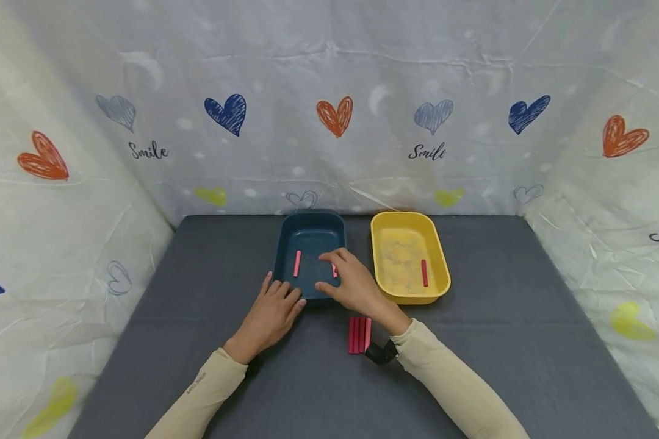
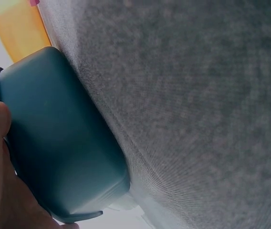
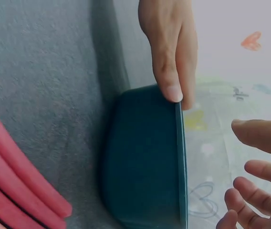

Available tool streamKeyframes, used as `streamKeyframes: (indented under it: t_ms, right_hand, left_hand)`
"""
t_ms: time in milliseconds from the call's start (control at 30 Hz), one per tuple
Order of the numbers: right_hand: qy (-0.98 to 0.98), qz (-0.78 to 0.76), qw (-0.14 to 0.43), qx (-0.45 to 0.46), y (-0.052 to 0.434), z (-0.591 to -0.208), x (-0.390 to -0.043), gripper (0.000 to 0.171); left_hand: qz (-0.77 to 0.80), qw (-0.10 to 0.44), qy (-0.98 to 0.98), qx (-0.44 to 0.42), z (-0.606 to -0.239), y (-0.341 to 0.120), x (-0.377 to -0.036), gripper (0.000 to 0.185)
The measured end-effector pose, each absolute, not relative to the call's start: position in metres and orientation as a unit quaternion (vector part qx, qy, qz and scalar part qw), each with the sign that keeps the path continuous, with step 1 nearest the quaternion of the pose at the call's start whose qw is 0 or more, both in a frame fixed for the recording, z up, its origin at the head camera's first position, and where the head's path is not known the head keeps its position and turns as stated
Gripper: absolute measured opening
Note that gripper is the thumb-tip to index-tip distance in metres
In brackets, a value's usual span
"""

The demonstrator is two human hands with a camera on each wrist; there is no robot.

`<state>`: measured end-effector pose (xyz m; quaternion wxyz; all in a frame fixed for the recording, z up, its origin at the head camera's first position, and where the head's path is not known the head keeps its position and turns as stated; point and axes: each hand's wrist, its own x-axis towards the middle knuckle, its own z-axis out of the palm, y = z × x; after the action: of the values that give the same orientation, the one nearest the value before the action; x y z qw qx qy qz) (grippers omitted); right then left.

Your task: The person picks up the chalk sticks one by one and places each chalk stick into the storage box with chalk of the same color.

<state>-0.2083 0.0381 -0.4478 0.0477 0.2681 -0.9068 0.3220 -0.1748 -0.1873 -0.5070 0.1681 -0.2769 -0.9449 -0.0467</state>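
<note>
A dark blue tray [image 1: 313, 217] stands at the back middle of the grey table, with a yellow tray [image 1: 412, 298] to its right. My left hand [image 1: 272, 310] lies flat at the blue tray's near left corner, straight fingertips touching its rim [image 3: 181, 143]. My right hand [image 1: 347, 279] hovers over the tray's right half with fingers spread, holding nothing. A pink stick [image 1: 334, 271] lies in the tray just by its fingers, another pink stick [image 1: 297, 263] to the left. A further pink stick [image 1: 424, 272] lies in the yellow tray.
A short row of pink sticks [image 1: 359, 334] lies on the grey cloth [image 1: 198, 274] near my right wrist, also seen as pink sticks [image 3: 16, 181] in the right wrist view. A heart-printed sheet [image 1: 335, 116] walls in the table on three sides.
</note>
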Motion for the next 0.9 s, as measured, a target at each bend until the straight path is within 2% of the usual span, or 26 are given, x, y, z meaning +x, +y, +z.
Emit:
streamKeyframes:
  t_ms: [900]
  right_hand:
    - [-0.910, 0.330, 0.020, 0.250, 0.090, -0.463, -0.157, 0.052]
  left_hand:
    - [-0.065, 0.146, -0.950, -0.269, -0.506, -0.187, -0.173, 0.022]
